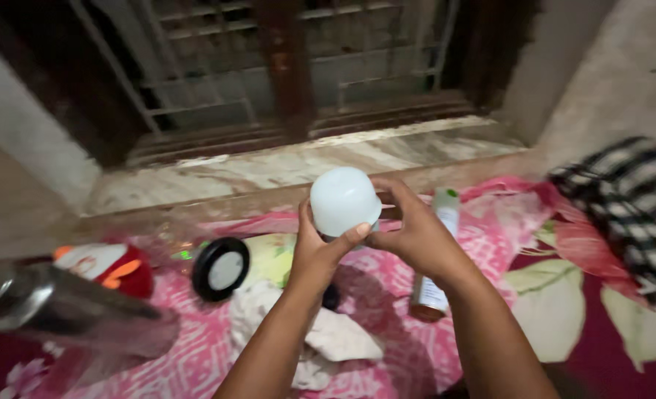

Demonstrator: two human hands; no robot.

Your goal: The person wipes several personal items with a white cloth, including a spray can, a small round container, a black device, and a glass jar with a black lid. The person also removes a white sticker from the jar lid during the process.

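While both hands grip it, the white dome-shaped bulb sits raised above the pink patterned bedcover: left hand cups below, thumb pressing its rim; right hand clasps its side. Open bedcover lies beneath, near the stone windowsill.

The scene was dim and soft; the white dome between the hands glowed brightest, while edges blurred.
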